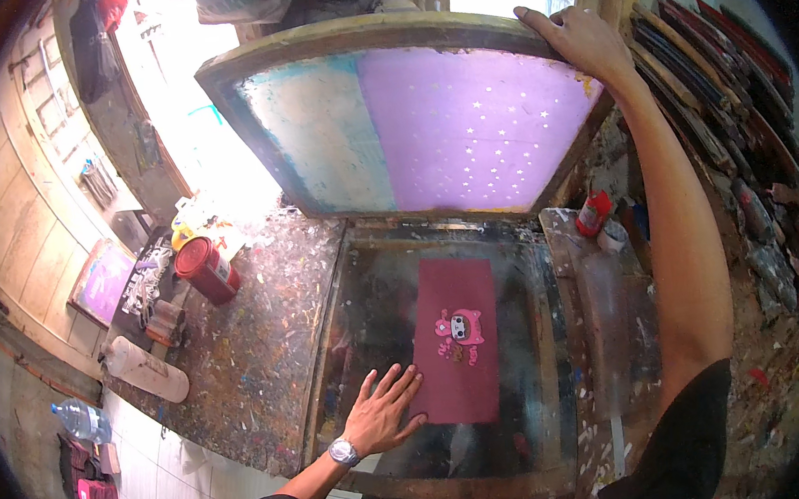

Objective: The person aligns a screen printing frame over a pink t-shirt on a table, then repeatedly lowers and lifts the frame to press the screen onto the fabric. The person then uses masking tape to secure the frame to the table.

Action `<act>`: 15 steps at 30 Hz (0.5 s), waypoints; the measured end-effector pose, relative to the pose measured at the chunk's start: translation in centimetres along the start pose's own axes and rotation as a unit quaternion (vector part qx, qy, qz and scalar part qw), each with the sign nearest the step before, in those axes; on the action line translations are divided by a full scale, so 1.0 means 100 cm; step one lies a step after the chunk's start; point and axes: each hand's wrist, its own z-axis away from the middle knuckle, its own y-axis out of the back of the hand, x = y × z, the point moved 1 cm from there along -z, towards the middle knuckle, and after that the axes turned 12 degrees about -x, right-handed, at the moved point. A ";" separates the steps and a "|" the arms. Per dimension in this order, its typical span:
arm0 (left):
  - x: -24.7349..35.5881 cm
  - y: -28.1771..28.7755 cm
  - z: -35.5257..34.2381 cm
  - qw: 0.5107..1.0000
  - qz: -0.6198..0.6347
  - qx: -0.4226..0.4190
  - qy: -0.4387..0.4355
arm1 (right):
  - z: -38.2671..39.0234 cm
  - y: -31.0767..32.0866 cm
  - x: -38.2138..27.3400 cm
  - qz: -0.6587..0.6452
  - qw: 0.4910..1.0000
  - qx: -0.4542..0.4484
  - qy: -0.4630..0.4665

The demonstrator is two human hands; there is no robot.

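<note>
Maroon cloth is lying between the side edges of the dark board; your left hand, fingers apart, is resting at its left edge, probably steadying it. Your right hand is clamping the screen near its upper right corner, apparently holding it up; it is blocking the view behind. A red can is standing beyond the board's left edge.

Black sleeves show, plus an apparently silver wristwatch.

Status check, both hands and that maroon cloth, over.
Right hand gripping raised frame. Left hand, palm down, at left edge of maroon cloth. Cloth flat, nothing covering its print.
</note>
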 end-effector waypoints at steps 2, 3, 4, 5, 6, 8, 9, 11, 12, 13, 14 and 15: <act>0.000 0.000 0.000 1.000 -0.003 -0.001 0.002 | 0.008 0.009 -0.010 0.011 1.000 -0.004 0.008; -0.001 0.000 0.000 1.000 -0.006 -0.003 0.003 | 0.009 0.010 -0.010 0.008 1.000 -0.008 0.001; 0.000 0.000 -0.001 1.000 -0.008 -0.005 0.004 | 0.010 0.011 -0.010 0.005 1.000 -0.013 -0.007; 0.000 0.001 -0.001 1.000 -0.008 -0.004 0.002 | 0.007 0.009 -0.004 -0.006 1.000 -0.018 -0.025; 0.000 0.002 -0.003 1.000 -0.009 -0.002 -0.001 | 0.006 0.009 -0.001 -0.016 0.999 -0.024 -0.044; 0.000 0.000 -0.003 1.000 -0.007 0.000 0.000 | 0.016 0.014 -0.012 -0.031 0.999 -0.019 -0.025; 0.000 -0.001 -0.005 1.000 -0.009 0.002 0.000 | 0.025 0.020 -0.016 -0.023 0.999 -0.017 -0.019; 0.003 -0.001 -0.003 1.000 -0.014 -0.006 0.003 | 0.050 0.029 -0.026 0.004 1.000 -0.021 -0.009; 0.003 -0.001 -0.005 1.000 -0.010 -0.003 -0.002 | 0.068 0.036 -0.033 0.000 0.999 -0.038 -0.009; 0.001 0.000 0.001 1.000 -0.009 -0.005 0.006 | 0.087 0.035 -0.043 -0.019 0.998 -0.055 -0.008; -0.006 0.000 0.003 1.000 -0.006 -0.005 0.017 | 0.108 0.034 -0.056 -0.060 0.995 -0.081 -0.007; -0.008 -0.002 0.005 1.000 0.004 -0.002 0.016 | 0.138 0.035 -0.072 -0.048 0.993 -0.105 -0.011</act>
